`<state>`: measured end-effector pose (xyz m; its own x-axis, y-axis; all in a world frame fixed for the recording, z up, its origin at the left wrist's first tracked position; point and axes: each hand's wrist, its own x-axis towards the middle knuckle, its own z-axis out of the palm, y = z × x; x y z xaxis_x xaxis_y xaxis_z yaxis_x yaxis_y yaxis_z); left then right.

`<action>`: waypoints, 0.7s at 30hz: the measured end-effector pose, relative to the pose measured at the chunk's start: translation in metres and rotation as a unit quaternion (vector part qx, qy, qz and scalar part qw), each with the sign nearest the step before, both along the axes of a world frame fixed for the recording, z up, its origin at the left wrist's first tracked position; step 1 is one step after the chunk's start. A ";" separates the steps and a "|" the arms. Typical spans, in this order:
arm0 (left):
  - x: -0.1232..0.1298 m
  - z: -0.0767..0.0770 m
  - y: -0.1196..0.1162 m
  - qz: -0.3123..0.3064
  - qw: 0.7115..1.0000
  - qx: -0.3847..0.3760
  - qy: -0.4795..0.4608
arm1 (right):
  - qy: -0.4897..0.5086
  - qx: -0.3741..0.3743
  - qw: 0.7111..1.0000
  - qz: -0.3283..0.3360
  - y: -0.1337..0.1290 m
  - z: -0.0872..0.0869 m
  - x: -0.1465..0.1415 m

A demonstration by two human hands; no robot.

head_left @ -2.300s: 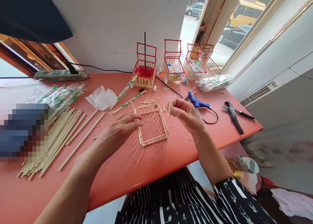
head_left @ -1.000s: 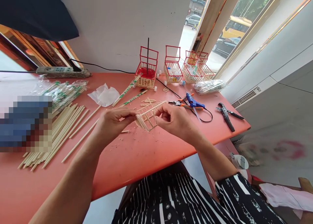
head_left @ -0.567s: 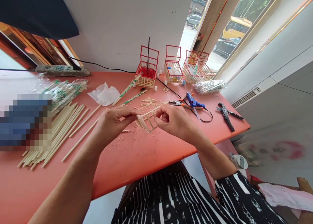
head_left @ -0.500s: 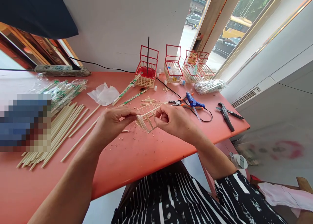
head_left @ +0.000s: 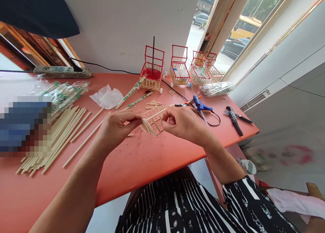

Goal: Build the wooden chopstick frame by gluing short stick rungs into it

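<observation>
A small frame of thin wooden sticks (head_left: pixel 153 123) is held just above the red table, between my two hands. My left hand (head_left: pixel 121 126) pinches its left corner between thumb and fingers. On the other side, my right hand (head_left: pixel 179 123) has its fingers curled closed around the right end of the frame's top stick. Short cut sticks (head_left: pixel 153 104) and crumbs lie behind and beside the frame. The contact points of the right fingertips are partly hidden behind the hand.
Long wooden sticks (head_left: pixel 59 141) lie on the red table (head_left: pixel 142 165) at left. Behind stand several red-rimmed stick baskets, one being a wheeled cart (head_left: pixel 152 68). A blue glue gun (head_left: pixel 200 104) and black pliers (head_left: pixel 234 120) lie at right. White tissue (head_left: pixel 107 97) is near the back.
My right hand has shifted very slightly to the right along the stick frame. Both hands keep their grip, and the view has moved a little.
</observation>
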<state>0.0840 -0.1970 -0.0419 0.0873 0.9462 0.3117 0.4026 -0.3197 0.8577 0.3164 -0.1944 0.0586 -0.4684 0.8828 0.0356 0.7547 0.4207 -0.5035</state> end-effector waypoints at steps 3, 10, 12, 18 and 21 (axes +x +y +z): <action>0.000 -0.001 0.001 0.000 1.000 0.005 0.006 | -0.001 -0.001 1.000 -0.001 0.000 -0.001 0.000; -0.002 -0.002 0.002 -0.010 1.000 0.001 -0.002 | 0.011 0.005 1.000 0.010 0.002 -0.003 0.002; -0.002 -0.002 0.002 -0.014 1.000 -0.001 -0.006 | 0.011 0.004 1.000 0.013 0.003 -0.003 0.002; -0.003 -0.001 0.003 -0.037 0.999 0.012 -0.005 | 0.018 0.014 0.999 0.026 0.004 -0.005 0.002; -0.004 -0.002 0.005 -0.043 0.999 0.015 0.000 | 0.018 0.014 0.999 0.023 0.004 -0.006 0.002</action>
